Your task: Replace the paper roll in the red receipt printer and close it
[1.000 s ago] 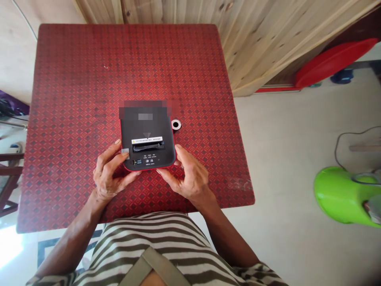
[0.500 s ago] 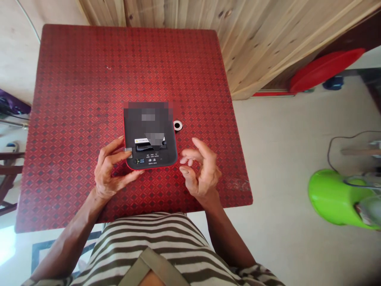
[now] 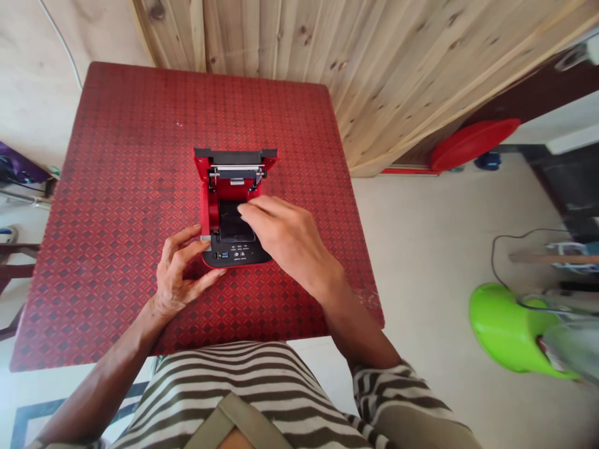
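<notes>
A red and black label printer rests on the table with its lid raised, showing the red inner compartment and a metal bar under the lid. My left hand grips the printer's left front corner, a finger on the grey tab and the thumb along the front edge. Over the right side of the compartment is my right hand, its fingers pressed together at the dark bay. Whatever those fingers hold, if anything, is hidden.
The table has a red patterned cover. A wooden plank wall stands beyond its far edge. On the floor to the right are a green stool or tub and a red basin.
The printer's lid has gone from closed to raised. My right hand moved left from beside the printer to over its compartment. The small white-ringed roll is out of sight now.
</notes>
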{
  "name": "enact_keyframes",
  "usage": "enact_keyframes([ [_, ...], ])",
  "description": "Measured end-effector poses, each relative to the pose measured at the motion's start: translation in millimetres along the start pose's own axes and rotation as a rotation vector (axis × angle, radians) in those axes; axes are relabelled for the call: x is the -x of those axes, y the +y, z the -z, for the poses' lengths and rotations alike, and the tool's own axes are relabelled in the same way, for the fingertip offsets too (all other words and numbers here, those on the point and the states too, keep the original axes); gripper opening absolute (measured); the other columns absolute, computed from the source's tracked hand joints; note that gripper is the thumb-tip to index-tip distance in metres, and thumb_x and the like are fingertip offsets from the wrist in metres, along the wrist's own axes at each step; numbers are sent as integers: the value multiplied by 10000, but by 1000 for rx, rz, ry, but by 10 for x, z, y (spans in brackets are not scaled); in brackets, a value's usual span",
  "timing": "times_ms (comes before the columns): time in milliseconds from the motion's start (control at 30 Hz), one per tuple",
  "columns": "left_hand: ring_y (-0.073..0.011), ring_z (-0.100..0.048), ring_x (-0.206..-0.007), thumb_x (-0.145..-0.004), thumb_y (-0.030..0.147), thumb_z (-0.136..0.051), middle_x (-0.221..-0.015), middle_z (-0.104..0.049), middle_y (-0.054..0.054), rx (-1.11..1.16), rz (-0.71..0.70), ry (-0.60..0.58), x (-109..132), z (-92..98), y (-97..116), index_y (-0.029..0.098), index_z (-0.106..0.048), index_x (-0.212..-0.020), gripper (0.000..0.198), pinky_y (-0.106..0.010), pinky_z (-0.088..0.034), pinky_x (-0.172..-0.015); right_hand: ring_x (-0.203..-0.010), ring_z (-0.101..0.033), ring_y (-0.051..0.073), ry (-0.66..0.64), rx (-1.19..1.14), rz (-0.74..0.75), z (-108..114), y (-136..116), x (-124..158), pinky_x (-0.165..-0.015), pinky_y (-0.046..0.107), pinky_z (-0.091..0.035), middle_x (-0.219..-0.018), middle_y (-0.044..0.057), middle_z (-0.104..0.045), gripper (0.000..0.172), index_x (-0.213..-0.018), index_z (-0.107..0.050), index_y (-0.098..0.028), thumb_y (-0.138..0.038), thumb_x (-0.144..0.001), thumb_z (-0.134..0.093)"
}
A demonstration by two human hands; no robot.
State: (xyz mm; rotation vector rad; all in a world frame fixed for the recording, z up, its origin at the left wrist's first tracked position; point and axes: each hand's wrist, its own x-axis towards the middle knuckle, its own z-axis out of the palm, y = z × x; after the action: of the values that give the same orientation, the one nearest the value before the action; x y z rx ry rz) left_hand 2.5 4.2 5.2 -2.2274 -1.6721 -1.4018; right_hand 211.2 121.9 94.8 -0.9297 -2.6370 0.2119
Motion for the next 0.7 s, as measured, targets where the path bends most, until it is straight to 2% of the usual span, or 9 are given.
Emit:
enact_keyframes([
  [67,-278,-698,-1219,-814,387,-882,-1368,-668,-126,-19,0,-3,16,-4,-18,271,-566,-1368,648,-453,-627,-1002,-887,-761,213,-244,69,-23,-22,-32,-270,-744,325,-563,-1092,95,-788,228,-1123,-747,-160,-119,-1057,-533],
  [133,-281,-698,-1221,-811,395,-884,-1374,-667,-126,-24,1,-6,32,-9,-35,274,-563,-1379,663,-457,-627,-1009,-909,-773,256,-392,130,-35,-71,-83,-482,-729,352,-555,-1117,141,-787,263,-1161,-748,-126,-98,-1051,-511],
  [200,-280,-697,-1222,-811,400,-884,-1376,-665,-130,-21,-4,-7,39,-15,-47,272,-560,-1390,676,-451,-628,-1009,-967,-776,292,-460,169,-35,-124,-127,-612,-752,373,-557,-1131,181,-784,309,-1166,-752,-100,-55,-1040,-473],
  [300,-276,-697,-1224,-814,400,-882,-1370,-663,-137,-13,-24,-4,33,-20,-55,261,-558,-1400,684,-436,-629,-1004,-1005,-771,306,-488,172,-28,-177,-144,-671,-771,381,-557,-1131,199,-781,350,-1142,-762,-97,-23,-1025,-440],
  [433,-272,-697,-1222,-815,408,-880,-1372,-663,-127,-13,-24,-10,26,-16,-59,272,-548,-1413,697,-433,-628,-1008,-943,-760,285,-430,138,-36,-136,-111,-594,-762,383,-552,-1154,167,-776,326,-1235,-724,-123,-75,-1008,-496],
  [533,-275,-696,-1224,-821,419,-874,-1365,-664,-127,-23,-22,-16,29,-11,-59,265,-549,-1400,682,-438,-627,-1007,-901,-735,246,-310,60,-81,-7,-75,-424,-750,351,-539,-1131,116,-776,259,-1204,-725,-159,-165,-984,-587],
  [600,-277,-694,-1225,-824,423,-872,-1358,-663,-130,-30,-18,-19,26,-10,-55,257,-550,-1386,668,-441,-624,-1004,-897,-715,213,-164,-78,-87,96,-25,-250,-754,325,-538,-1096,83,-772,200,-1137,-732,-171,-195,-964,-633],
  [700,-274,-692,-1216,-822,417,-875,-1350,-662,-131,-28,-20,-15,10,-9,-47,253,-554,-1374,659,-439,-622,-997,-751,-645,136,117,-390,-149,184,101,90,-668,281,-530,-1054,38,-750,179,-1110,-724,-199,-253,-940,-701],
])
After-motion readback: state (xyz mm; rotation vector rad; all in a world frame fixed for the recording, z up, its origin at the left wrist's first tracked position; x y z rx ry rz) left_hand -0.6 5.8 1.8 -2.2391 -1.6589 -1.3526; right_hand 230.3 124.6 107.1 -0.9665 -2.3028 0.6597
